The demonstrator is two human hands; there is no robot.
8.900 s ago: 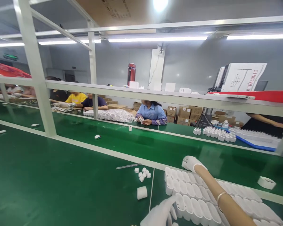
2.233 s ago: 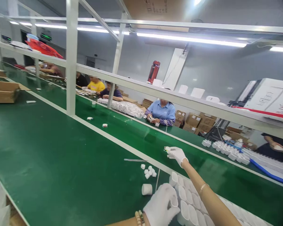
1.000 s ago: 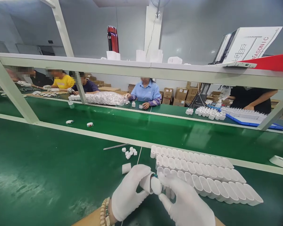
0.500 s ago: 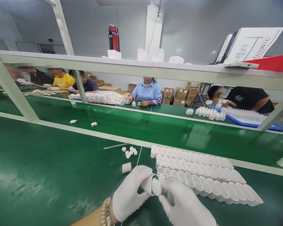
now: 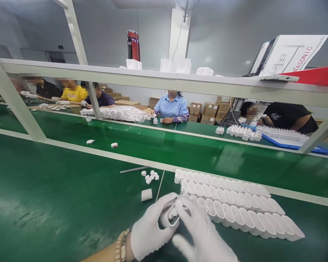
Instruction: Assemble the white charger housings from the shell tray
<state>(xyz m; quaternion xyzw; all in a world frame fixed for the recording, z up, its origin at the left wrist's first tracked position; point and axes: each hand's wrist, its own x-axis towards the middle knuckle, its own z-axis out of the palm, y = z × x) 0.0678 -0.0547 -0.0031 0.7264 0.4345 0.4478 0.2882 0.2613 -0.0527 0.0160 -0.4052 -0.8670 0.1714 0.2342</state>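
Both my hands wear white gloves and meet above the green table. My left hand [image 5: 154, 227] is wrapped round a white housing [image 5: 166, 217], whose open end faces right. A small circuit part [image 5: 175, 218] with a shiny edge sits at that opening. My right hand [image 5: 199, 229] touches the part with its index finger and thumb side, while its lower fingers are spread below. Some of the housing is hidden behind the fingers. Just right of my hands stand rows of white oval housings [image 5: 243, 216].
Small white pieces [image 5: 152, 177], a white block [image 5: 147, 195] and metal tweezers [image 5: 133, 169] lie beyond my left hand. Two small assemblies [image 5: 90, 142] sit on the green belt [image 5: 158, 145]. A shelf beam [image 5: 153, 75] crosses above; co-workers sit opposite.
My right hand has shifted slightly left and its lower fingers have opened away from the housing. The housing has turned in my left hand. The belt assemblies have moved right.
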